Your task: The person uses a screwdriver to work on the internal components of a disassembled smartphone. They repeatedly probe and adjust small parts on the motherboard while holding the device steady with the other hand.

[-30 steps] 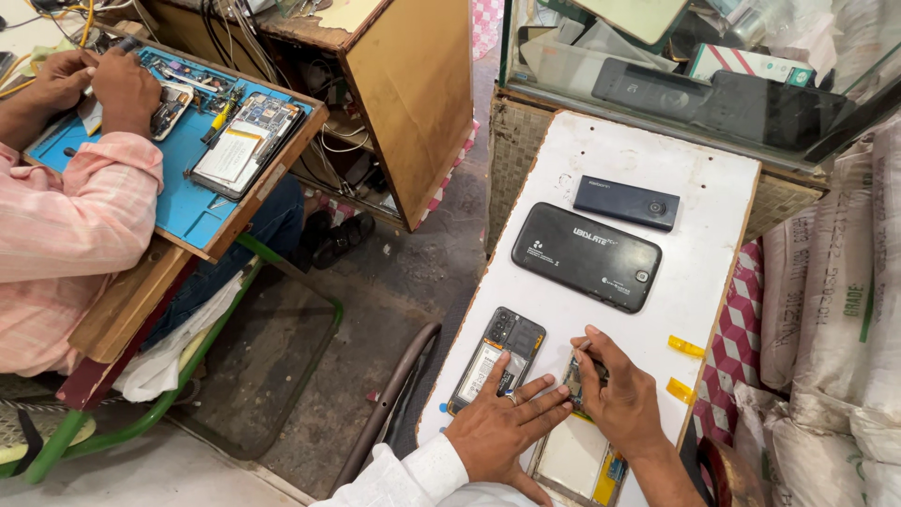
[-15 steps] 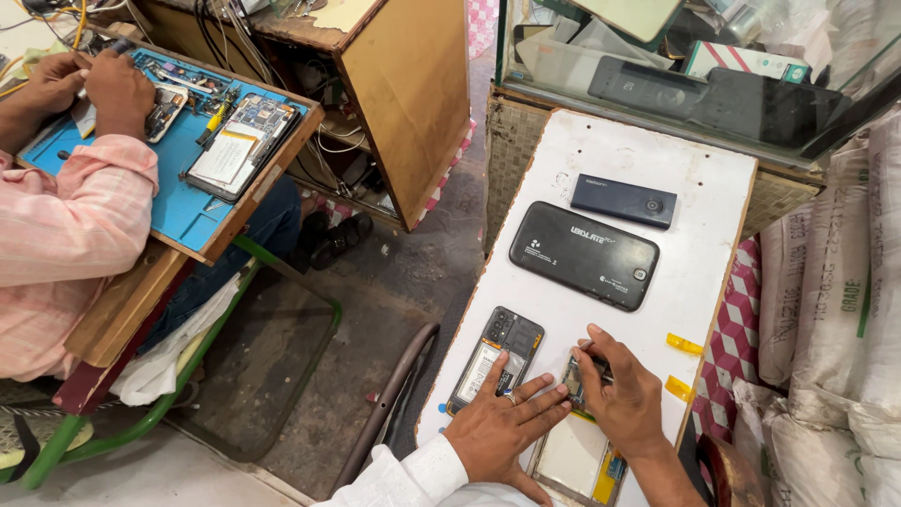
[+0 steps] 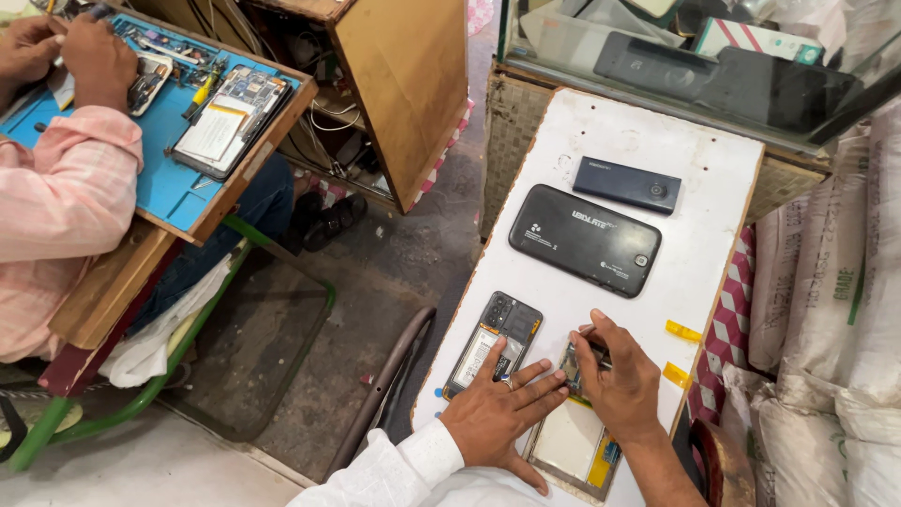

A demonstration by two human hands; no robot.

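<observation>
My left hand (image 3: 502, 413) lies flat with spread fingers on the white table (image 3: 638, 150), its fingertips touching an opened phone (image 3: 574, 439) with a pale battery and a yellow strip. My right hand (image 3: 619, 380) pinches a thin tool at the top of that same phone, over its circuit board. Just left of it lies a second opened phone (image 3: 495, 343), back cover off, its insides showing. Farther up the table rest a large black back cover (image 3: 584, 239) and a small dark blue block (image 3: 626, 184).
Two yellow tape bits (image 3: 682, 330) stick near the table's right edge. White sacks (image 3: 826, 319) stand at right. A glass case (image 3: 676, 56) is behind. At left a person in a pink sleeve (image 3: 66, 188) works on phones over a blue mat (image 3: 160, 178).
My right hand has shifted slightly over the top of the opened phone. My left hand has stayed flat beside it. The view has drifted a little.
</observation>
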